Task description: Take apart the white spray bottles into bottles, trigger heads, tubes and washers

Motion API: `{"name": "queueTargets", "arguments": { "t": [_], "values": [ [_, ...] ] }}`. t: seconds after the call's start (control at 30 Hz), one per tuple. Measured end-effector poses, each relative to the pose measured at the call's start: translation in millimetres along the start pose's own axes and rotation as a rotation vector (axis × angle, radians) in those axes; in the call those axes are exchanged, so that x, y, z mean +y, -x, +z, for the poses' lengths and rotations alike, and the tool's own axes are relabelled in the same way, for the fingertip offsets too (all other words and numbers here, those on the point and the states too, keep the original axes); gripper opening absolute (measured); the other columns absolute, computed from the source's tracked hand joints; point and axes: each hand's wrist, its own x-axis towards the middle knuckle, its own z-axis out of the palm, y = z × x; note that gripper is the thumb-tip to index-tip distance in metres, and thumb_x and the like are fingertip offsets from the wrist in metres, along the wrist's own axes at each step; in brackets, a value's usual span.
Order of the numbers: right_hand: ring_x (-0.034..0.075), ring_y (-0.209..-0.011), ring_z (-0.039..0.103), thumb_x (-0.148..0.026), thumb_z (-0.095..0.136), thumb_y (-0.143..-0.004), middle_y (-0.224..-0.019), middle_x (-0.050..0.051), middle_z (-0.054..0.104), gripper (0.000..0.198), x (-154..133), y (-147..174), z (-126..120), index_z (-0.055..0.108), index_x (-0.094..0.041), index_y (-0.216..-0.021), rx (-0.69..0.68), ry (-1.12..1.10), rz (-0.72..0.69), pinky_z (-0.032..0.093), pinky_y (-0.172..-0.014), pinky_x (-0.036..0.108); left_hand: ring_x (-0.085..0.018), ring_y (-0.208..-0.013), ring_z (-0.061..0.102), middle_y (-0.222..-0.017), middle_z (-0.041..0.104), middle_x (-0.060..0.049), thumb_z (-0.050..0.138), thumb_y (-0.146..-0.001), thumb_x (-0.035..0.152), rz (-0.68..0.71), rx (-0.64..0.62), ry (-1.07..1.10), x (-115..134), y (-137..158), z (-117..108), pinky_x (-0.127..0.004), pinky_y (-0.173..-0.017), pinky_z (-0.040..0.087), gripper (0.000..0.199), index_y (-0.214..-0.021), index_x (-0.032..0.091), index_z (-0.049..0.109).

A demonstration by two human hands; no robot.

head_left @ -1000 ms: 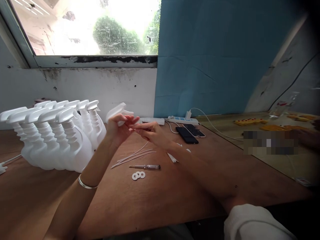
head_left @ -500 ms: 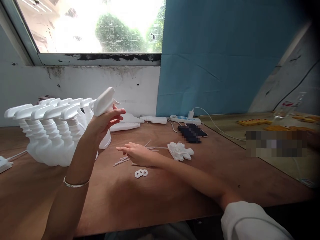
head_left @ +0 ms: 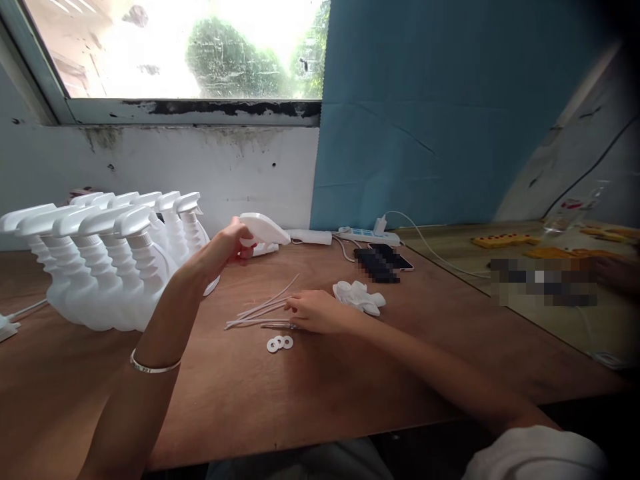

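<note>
My left hand (head_left: 237,241) is closed on a white curved sprayer head (head_left: 265,228), its fingers hooked round the near end. Left of it, upright white spray bottles (head_left: 103,267) stand packed together with their trigger heads on. My right hand (head_left: 317,311) lies low over the table, its fingers loosely bent and apart at the right ends of several thin white tubes (head_left: 255,317). Under its fingertips is a thin metal tool (head_left: 277,325). White ring washers (head_left: 279,343) lie in front, and a pile of small white plastic parts (head_left: 359,297) sits behind the right hand.
A long white piece (head_left: 310,237) lies against the wall beside a power strip (head_left: 370,236). Dark phones (head_left: 393,257) rest in front of it. To the right, another table (head_left: 465,250) holds yellow trays (head_left: 505,241), a clear bottle (head_left: 563,217) and a person's hand (head_left: 617,272).
My left hand has moved right, from a tilted spray bottle that now stands upright with the others, to the white sprayer head. My right hand has drawn back rightward along the tubes.
</note>
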Motion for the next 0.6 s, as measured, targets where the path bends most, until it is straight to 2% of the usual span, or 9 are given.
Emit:
{"name": "queueTargets", "arguments": {
  "t": [0.1,0.23,0.3,0.4,0.6],
  "values": [
    [0.020,-0.078,0.061,-0.035,0.053,-0.079,-0.090,0.005,0.065,0.022,4.5,15.0,-1.7,0.060,-0.020,-0.093,-0.050,-0.026,0.039,0.039,-0.059,0.025,-0.006,-0.045,0.032,-0.060,0.038,0.003,0.045,-0.069,0.023,-0.016,-0.063,0.016,-4.2,-4.0,5.6,-0.017,-0.041,0.029,0.013,-0.070,0.018,0.033],
    [0.021,-0.081,0.060,-0.033,0.057,-0.075,-0.090,0.004,0.065,0.020,6.8,23.9,3.1,0.060,-0.021,-0.091,-0.069,-0.057,0.073,0.038,-0.061,0.025,-0.006,-0.044,0.032,-0.059,0.040,0.004,0.046,-0.074,0.032,-0.015,0.024,-0.038,-21.7,-10.1,14.1,-0.018,-0.044,0.030,0.016,-0.074,0.018,0.038],
    [0.020,-0.080,0.060,-0.028,0.057,-0.075,-0.090,0.004,0.065,0.016,7.9,25.5,8.5,0.060,-0.020,-0.088,-0.027,-0.074,0.083,0.038,-0.061,0.025,-0.006,-0.046,0.035,-0.058,0.041,0.005,0.051,-0.073,0.041,0.007,0.097,-0.105,-34.8,-11.1,15.3,-0.018,-0.045,0.030,0.025,-0.075,0.017,0.043],
    [0.019,-0.078,0.059,-0.022,0.055,-0.076,-0.089,0.006,0.063,0.011,10.9,25.8,17.8,0.060,-0.018,-0.084,0.059,-0.094,0.117,0.038,-0.061,0.025,-0.007,-0.052,0.042,-0.061,0.047,0.003,0.064,-0.064,0.045,0.053,0.191,-0.243,-54.8,-6.4,12.1,-0.018,-0.049,0.031,0.034,-0.074,0.015,0.050],
    [0.019,-0.079,0.057,-0.019,0.055,-0.076,-0.083,0.007,0.062,0.006,21.8,23.8,24.7,0.057,-0.015,-0.079,0.195,-0.171,0.169,0.040,-0.065,0.026,-0.012,-0.064,0.051,-0.069,0.054,0.000,0.069,-0.058,0.042,0.120,0.283,-0.425,-90.4,15.2,-0.8,-0.021,-0.054,0.039,0.034,-0.067,0.015,0.050]
  ]
}}
